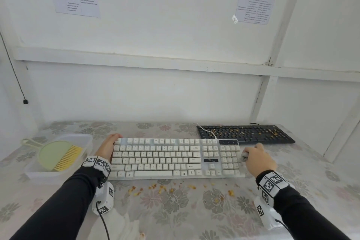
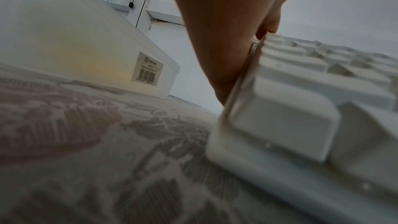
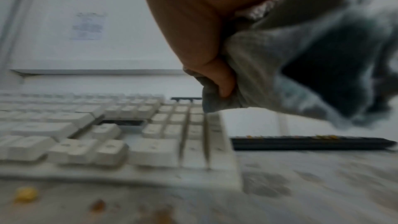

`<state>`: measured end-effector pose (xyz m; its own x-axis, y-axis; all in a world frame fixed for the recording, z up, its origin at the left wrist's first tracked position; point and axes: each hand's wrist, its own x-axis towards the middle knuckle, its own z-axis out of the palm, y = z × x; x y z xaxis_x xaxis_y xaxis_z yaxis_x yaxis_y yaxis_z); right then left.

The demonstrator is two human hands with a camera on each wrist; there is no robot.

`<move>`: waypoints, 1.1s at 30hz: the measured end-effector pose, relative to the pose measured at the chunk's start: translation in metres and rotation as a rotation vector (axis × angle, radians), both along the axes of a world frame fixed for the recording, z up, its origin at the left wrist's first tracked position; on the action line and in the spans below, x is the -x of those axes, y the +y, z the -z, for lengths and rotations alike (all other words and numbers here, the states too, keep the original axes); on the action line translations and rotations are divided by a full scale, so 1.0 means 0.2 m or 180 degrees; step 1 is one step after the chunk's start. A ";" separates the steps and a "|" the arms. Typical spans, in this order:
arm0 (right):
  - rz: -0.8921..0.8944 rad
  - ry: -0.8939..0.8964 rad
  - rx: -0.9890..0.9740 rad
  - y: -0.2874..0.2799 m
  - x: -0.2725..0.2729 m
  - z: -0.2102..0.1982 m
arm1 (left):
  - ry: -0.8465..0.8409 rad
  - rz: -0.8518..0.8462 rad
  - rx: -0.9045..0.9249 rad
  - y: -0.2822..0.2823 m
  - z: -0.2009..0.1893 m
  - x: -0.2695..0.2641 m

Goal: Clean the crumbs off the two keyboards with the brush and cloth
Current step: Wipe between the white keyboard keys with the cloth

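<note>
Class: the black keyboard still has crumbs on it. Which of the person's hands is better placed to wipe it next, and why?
The right hand. It already grips the cloth and sits at the white keyboard's right end, nearest the black keyboard. The left hand holds the white keyboard's far left corner.

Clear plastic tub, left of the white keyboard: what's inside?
The clear plastic tub holds a green brush with yellow bristles; anything under it is hidden.

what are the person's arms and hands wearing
Both arms are in long black sleeves. Each wrist carries a white band printed with black square tag markers, and a white camera housing with the same markers hangs under it. A black cable runs from the housing below the left hand. The right hand is bare, as is the left.
</note>
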<state>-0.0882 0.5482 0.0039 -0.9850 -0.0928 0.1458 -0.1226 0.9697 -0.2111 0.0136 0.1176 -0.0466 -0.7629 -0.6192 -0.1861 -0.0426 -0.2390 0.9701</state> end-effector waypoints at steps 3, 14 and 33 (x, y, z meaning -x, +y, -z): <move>-0.0420 0.0082 0.0200 -0.19 -0.04 -0.03 | 0.0022 0.0005 -0.0055 0.02 -0.01 -0.01; -0.2543 -0.0386 0.0355 -1.14 -0.48 -0.03 | 0.0057 -0.0092 -0.0056 0.03 -0.04 -0.05; -0.2686 -0.0476 -0.0462 -1.38 -0.54 0.06 | 0.0119 0.0183 -0.0309 0.03 -0.04 -0.06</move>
<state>0.0207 0.2729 -0.0087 -0.5865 -0.8084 -0.0496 -0.7937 0.5859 -0.1638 0.0265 0.1240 -0.0379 -0.8042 -0.5546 -0.2138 -0.0232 -0.3300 0.9437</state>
